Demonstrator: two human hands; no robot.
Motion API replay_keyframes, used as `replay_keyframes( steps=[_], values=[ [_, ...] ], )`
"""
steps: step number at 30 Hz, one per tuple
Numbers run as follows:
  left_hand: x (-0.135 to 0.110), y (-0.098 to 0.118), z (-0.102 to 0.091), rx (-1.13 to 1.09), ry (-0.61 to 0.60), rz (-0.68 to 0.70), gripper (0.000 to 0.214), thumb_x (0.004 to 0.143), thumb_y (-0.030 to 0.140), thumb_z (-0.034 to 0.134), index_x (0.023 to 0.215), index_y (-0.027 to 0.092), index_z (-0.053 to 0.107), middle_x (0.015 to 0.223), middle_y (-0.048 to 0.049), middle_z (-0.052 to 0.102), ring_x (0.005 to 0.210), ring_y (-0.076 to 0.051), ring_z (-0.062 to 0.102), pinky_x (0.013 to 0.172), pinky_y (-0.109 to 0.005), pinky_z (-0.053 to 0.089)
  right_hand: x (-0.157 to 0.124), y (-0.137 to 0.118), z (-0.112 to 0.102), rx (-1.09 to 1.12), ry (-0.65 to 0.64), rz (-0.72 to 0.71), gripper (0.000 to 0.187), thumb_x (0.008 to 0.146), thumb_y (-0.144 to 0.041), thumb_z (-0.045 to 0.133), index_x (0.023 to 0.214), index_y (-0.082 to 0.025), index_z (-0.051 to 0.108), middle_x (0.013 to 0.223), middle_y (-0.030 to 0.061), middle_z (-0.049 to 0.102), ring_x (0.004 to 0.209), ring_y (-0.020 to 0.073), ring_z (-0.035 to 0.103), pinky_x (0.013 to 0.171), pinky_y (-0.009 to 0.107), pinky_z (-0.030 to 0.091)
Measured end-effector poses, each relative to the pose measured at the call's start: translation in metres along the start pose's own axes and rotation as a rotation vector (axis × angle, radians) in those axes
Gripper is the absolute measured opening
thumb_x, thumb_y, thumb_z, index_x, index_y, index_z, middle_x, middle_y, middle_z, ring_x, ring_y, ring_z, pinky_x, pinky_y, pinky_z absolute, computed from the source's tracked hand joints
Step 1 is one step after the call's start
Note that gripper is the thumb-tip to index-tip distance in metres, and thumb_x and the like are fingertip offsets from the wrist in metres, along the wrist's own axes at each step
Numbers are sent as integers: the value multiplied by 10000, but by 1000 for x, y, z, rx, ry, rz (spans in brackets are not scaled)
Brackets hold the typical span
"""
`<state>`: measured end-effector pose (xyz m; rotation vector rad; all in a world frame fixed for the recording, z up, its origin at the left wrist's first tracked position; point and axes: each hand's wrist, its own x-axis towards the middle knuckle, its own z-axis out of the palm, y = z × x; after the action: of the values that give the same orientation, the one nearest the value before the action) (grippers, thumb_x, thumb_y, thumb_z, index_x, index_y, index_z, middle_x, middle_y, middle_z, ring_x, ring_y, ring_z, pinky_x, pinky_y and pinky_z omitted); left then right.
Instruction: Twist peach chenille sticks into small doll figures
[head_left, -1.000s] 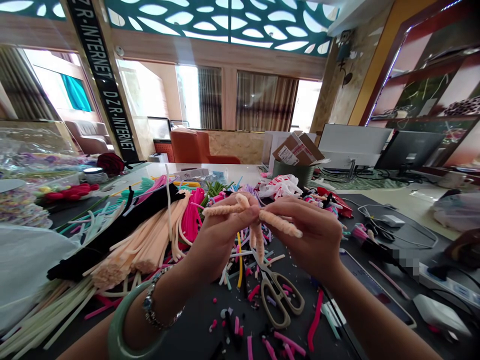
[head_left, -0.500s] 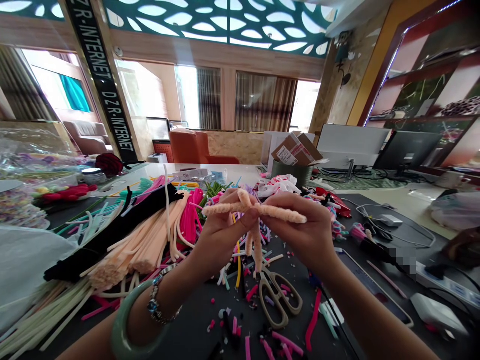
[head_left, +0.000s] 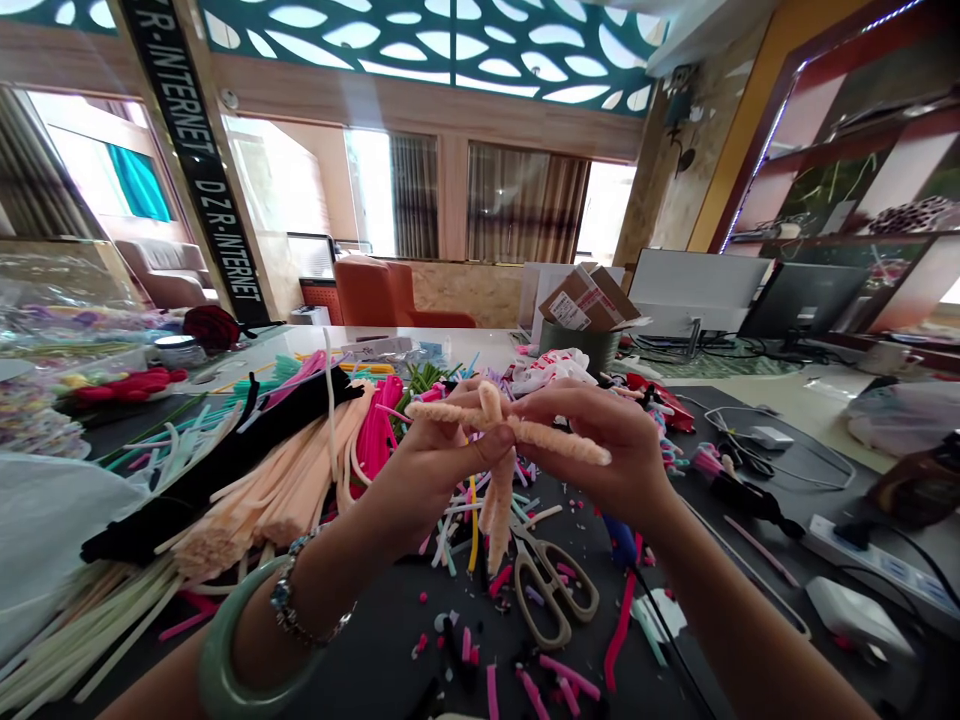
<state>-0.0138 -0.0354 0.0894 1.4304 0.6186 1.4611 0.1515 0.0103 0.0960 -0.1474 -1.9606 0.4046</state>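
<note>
Dark desk [head_left: 375,650] crowded with craft stems. Over its middle, 2 bare hands are raised, the left hand [head_left: 424,480] and the right hand [head_left: 611,440], together holding a peach chenille-stem cross [head_left: 491,410] above the desk: 1 arm points left, 1 right, a short stub stands on top, and 2 strands hang down. The left grip is closed, its thumb pressed on the crossing; the right grip looks closed just beside it, pinching near the crossing, its fingertips partly hidden.

The largest risk seems to be the crossing untwisting or slipping, if either grip slackens on the soft pile. Next, the hanging strands could snag on the scissors [head_left: 534,548] lying beneath them, if the hands dropped. Least, pink trimmings [head_left: 570,676] could cling to the fuzz if it brushed the desk.

Containers, largest first: a green round bin [head_left: 600,352] at the back, with a tilted cardboard box [head_left: 589,300] at its mouth, contents hidden; a crumpled white bag with red print [head_left: 551,368], contents unclear; a small round jar [head_left: 178,352] at far left, contents too small to tell.
</note>
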Motion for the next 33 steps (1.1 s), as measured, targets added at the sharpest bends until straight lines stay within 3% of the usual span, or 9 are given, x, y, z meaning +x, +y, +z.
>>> replay_keyframes(
  steps=[8, 20, 33],
  values=[
    [0, 2, 2, -57, -1, -25, 39, 753, 209, 673, 784, 187, 665, 842, -9, 523, 880, -161, 498, 806, -277, 430, 0, 0, 1, -57, -16, 2, 190, 748, -170, 685, 936, -190, 669, 834, 34, 691, 691, 134, 625, 622, 264, 508],
    [0, -3, 2, -1, -6, 36, 31, 778, 225, 658, 782, 195, 653, 858, -7, 528, 845, -145, 495, 803, -267, 426, -5, 1, 6, -145, 97, -13, 147, 732, -180, 710, 869, -207, 663, 796, -5, 710, 616, 101, 616, 575, 214, 507],
    [5, -9, -3, 100, 66, 137, 40, 792, 259, 649, 764, 232, 640, 811, -3, 505, 799, -143, 480, 747, -244, 437, -8, 2, 31, 36, 283, 205, 76, 753, -159, 681, 811, -205, 665, 722, -20, 682, 647, 113, 616, 597, 230, 509]
  ],
)
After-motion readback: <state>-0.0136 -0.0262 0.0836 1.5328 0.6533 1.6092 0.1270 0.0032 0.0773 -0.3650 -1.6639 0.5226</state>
